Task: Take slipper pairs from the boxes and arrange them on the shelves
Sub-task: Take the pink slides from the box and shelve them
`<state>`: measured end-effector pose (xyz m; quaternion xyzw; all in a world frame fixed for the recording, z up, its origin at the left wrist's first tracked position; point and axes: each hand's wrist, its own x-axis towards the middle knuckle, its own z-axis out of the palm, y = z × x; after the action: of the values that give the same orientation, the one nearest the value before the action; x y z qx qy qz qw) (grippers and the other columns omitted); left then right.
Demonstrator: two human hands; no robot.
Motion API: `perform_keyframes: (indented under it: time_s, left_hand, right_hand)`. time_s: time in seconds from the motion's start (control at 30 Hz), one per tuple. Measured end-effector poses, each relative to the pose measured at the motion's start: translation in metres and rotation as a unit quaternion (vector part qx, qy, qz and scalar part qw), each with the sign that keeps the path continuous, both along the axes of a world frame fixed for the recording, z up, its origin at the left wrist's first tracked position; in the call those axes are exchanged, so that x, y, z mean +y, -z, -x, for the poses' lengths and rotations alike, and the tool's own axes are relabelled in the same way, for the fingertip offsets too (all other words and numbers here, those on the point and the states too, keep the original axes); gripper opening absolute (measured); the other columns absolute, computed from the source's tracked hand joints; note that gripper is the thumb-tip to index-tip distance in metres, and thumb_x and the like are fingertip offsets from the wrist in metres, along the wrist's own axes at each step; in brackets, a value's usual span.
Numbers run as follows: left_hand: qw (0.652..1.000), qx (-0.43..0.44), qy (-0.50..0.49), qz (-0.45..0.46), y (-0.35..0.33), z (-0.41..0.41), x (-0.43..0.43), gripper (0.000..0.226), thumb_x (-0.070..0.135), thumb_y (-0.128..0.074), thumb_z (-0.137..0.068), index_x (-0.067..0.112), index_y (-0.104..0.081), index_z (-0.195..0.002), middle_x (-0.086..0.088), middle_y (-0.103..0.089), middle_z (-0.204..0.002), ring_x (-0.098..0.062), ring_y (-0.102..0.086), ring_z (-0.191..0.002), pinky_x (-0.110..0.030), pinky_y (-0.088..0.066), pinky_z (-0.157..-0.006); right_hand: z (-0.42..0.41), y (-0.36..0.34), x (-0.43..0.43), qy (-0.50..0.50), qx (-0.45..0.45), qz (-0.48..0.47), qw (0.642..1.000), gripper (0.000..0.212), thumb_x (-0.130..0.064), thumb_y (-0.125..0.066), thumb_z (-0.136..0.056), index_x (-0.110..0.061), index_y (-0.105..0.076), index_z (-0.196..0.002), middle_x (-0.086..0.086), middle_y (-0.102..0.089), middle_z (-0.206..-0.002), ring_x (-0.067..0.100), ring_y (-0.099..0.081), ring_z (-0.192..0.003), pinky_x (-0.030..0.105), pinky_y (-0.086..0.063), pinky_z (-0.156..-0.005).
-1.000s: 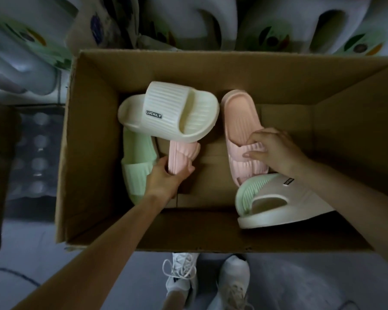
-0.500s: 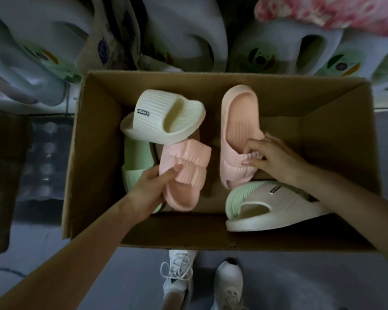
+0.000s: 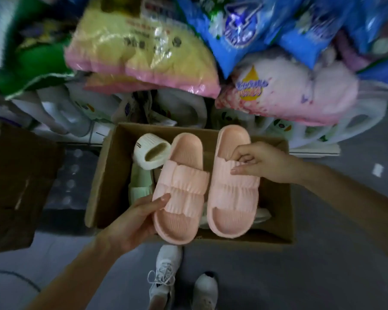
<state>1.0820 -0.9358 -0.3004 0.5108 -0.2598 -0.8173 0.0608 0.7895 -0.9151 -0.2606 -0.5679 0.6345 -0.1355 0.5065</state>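
Observation:
Two pink slippers hang side by side above the open cardboard box (image 3: 275, 204). My left hand (image 3: 132, 222) grips the left pink slipper (image 3: 179, 191) by its side near the heel. My right hand (image 3: 260, 162) pinches the ruffled strap of the right pink slipper (image 3: 231, 198). Inside the box lie a cream slipper (image 3: 151, 153) at the far left, a pale green slipper (image 3: 140, 186) under it, and another pale slipper (image 3: 261, 217) mostly hidden beneath the pink pair.
Plastic bags of goods, yellow-pink (image 3: 141, 45), blue (image 3: 240, 27) and pink-white (image 3: 287, 90), are piled behind the box over white jugs (image 3: 67, 115). A second brown box (image 3: 16, 184) stands at the left. My white shoes (image 3: 164, 274) stand on the grey floor.
Both pink slippers have been lifted out of the box and brought together, toes pointing away. The camera has tilted up, bringing the piled bags into view.

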Motion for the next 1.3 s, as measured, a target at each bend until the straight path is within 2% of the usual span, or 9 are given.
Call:
perform_keyframes:
  time_s: [0.23, 0.37, 0.5, 0.63, 0.8, 0.87, 1.1, 1.2, 1.3]
  left_hand:
    - [0.996, 0.044, -0.004, 0.074, -0.150, -0.004, 0.015, 0.040, 0.026, -0.052, -0.086, 0.008, -0.059, -0.122, -0.017, -0.069, -0.113, -0.032, -0.068, -0.101, -0.036, -0.060, -0.075]
    - [0.989, 0.086, -0.027, 0.120, -0.241, -0.016, 0.025, 0.039, 0.027, -0.060, -0.085, 0.009, -0.062, -0.119, -0.021, -0.066, -0.118, -0.032, -0.067, -0.102, -0.036, -0.059, -0.076]
    - [0.978, 0.123, -0.002, 0.166, -0.321, -0.028, 0.040, 0.077, 0.041, -0.092, -0.050, 0.010, -0.066, -0.116, -0.020, -0.065, -0.119, -0.033, -0.066, -0.105, -0.038, -0.058, -0.076]
    - [0.968, 0.151, -0.013, 0.199, -0.390, -0.036, 0.056, 0.091, 0.041, -0.094, -0.044, 0.011, -0.060, -0.124, -0.017, -0.067, -0.117, -0.031, -0.067, -0.103, -0.036, -0.058, -0.071]
    - [0.951, 0.172, -0.006, 0.256, -0.448, -0.045, 0.076, 0.038, 0.023, -0.059, -0.090, 0.011, -0.059, -0.127, -0.020, -0.063, -0.124, -0.036, -0.062, -0.113, -0.045, -0.055, -0.088]
    - [0.948, 0.175, -0.005, 0.267, -0.465, -0.046, 0.082, 0.036, 0.018, -0.051, -0.095, 0.010, -0.056, -0.129, -0.020, -0.062, -0.125, -0.037, -0.061, -0.113, -0.045, -0.055, -0.087]
    - [0.941, 0.169, 0.014, 0.292, -0.511, -0.057, 0.092, 0.037, 0.012, -0.044, -0.096, 0.008, -0.052, -0.132, -0.019, -0.064, -0.123, -0.034, -0.065, -0.106, -0.040, -0.058, -0.073]
    - [0.943, 0.168, 0.030, 0.286, -0.519, -0.061, 0.092, 0.036, 0.012, -0.049, -0.096, 0.010, -0.051, -0.132, -0.018, -0.064, -0.123, -0.033, -0.065, -0.106, -0.039, -0.057, -0.072]
    - [0.937, 0.153, 0.070, 0.306, -0.529, -0.062, 0.083, 0.052, 0.025, -0.068, -0.087, 0.021, -0.049, -0.136, -0.011, -0.061, -0.130, -0.030, -0.060, -0.117, -0.043, -0.055, -0.087]
  right_hand:
    - [-0.025, -0.144, 0.038, 0.045, -0.048, 0.063, 0.996, 0.024, -0.008, -0.074, -0.080, -0.025, -0.059, -0.088, 0.002, -0.060, -0.080, 0.003, -0.051, -0.072, 0.017, -0.041, -0.067]
    - [-0.050, -0.226, 0.061, 0.082, -0.074, 0.161, 0.981, 0.048, -0.011, -0.076, -0.077, -0.034, -0.053, -0.112, 0.006, -0.057, -0.122, 0.019, -0.061, -0.098, 0.027, -0.046, -0.090]
    - [-0.076, -0.298, 0.084, 0.127, -0.117, 0.228, 0.958, 0.046, -0.039, -0.080, -0.071, -0.037, -0.062, -0.114, 0.003, -0.055, -0.133, 0.013, -0.061, -0.114, 0.034, -0.044, -0.104]
    - [-0.091, -0.366, 0.095, 0.171, -0.044, 0.318, 0.931, 0.046, -0.046, -0.075, -0.069, -0.036, -0.066, -0.113, -0.007, -0.064, -0.124, 0.001, -0.057, -0.116, 0.036, -0.044, -0.106]
    - [-0.103, -0.427, 0.105, 0.216, 0.116, 0.398, 0.884, 0.046, -0.074, -0.062, -0.063, -0.057, -0.061, -0.106, -0.014, -0.069, -0.084, 0.021, -0.058, -0.089, 0.040, -0.043, -0.092]
    - [-0.109, -0.447, 0.108, 0.203, 0.138, 0.410, 0.878, 0.047, -0.071, -0.065, -0.063, -0.056, -0.059, -0.107, -0.012, -0.068, -0.087, 0.005, -0.047, -0.085, 0.036, -0.036, -0.090]
    - [-0.114, -0.493, 0.108, 0.103, 0.170, 0.364, 0.910, 0.052, -0.087, -0.045, -0.062, -0.061, -0.059, -0.104, -0.015, -0.062, -0.120, 0.016, -0.052, -0.108, 0.033, -0.033, -0.089]
    - [-0.115, -0.507, 0.109, 0.093, 0.140, 0.360, 0.918, 0.027, -0.078, -0.056, -0.064, -0.053, -0.058, -0.072, -0.018, -0.064, -0.092, 0.010, -0.057, -0.093, 0.037, -0.044, -0.084]
    - [-0.113, -0.520, 0.114, 0.084, 0.119, 0.344, 0.927, 0.019, -0.058, -0.071, -0.071, -0.045, -0.058, -0.067, -0.022, -0.060, -0.073, 0.000, -0.053, -0.075, 0.031, -0.043, -0.072]
